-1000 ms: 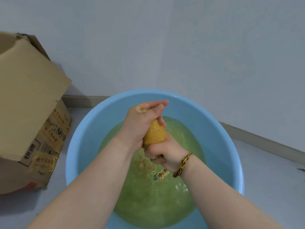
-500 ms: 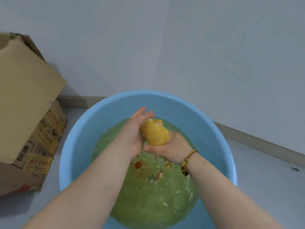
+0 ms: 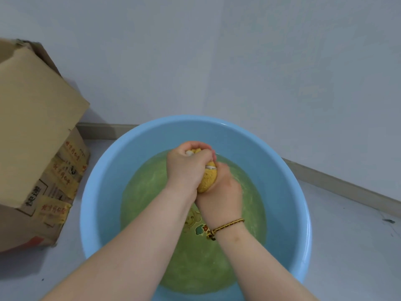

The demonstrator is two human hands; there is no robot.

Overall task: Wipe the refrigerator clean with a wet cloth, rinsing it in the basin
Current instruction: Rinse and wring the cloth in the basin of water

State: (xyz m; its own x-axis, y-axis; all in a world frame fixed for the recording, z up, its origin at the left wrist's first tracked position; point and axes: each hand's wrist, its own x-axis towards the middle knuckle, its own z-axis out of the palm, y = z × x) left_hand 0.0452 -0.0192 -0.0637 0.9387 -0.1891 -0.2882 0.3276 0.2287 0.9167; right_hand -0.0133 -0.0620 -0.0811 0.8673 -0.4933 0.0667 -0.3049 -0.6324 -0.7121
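**Cloth gripped by both hands over the basin**

At the left, a cardboard box is seen on the floor, sealed with yellow tape bearing red characters too small to be read; two dark printed characters are shown low on its side. Beside it, a blue basin holds greenish water, with a cartoon print on its bottom. Above the water, a yellow cloth is bunched and clenched at its top by the left hand. Its lower end is clasped by the right hand, whose wrist carries a braided bracelet.
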